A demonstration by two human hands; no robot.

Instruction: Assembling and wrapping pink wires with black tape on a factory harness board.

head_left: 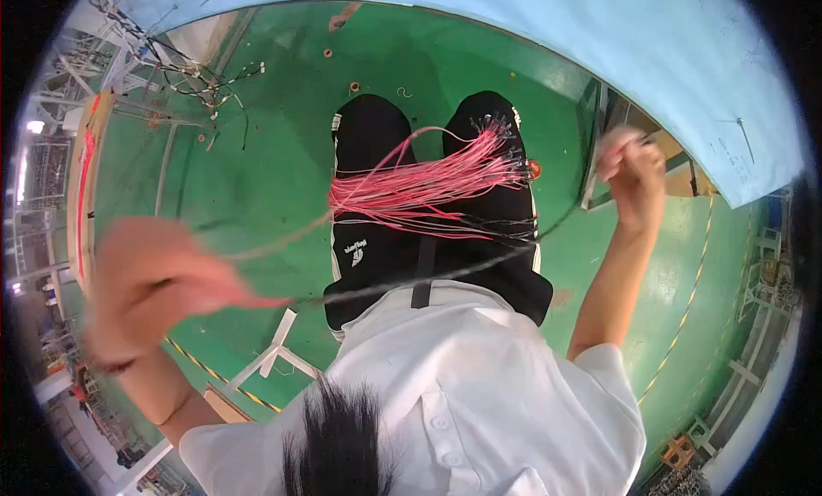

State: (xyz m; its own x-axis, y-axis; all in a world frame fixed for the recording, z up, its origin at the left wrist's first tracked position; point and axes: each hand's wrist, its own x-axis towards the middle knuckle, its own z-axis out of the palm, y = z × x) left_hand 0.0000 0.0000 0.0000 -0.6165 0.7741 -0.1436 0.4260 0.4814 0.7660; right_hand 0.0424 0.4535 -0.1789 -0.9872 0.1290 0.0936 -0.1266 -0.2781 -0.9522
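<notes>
A thin dark wire [411,284], looking twisted, stretches across in front of my shirt from one hand to the other. My left hand [158,282], smeared by motion, is closed on its left end, where a red length [261,302] shows at the fingers. Held out at the right, my right hand [634,164] has its fingers pinched at the other end of the wire; the tip itself is too blurred to make out. Across my thighs lies a bundle of pink and white wires [419,186] with dark ends toward the right. One pale strand runs from the bundle toward my left hand.
A table with a light blue cover [548,17] curves along the far side to the right. Black cables with white connectors [205,81] hang at the far left. Small rings and scraps lie on the green floor [274,136]. A white metal stand leg [276,346] is at lower left.
</notes>
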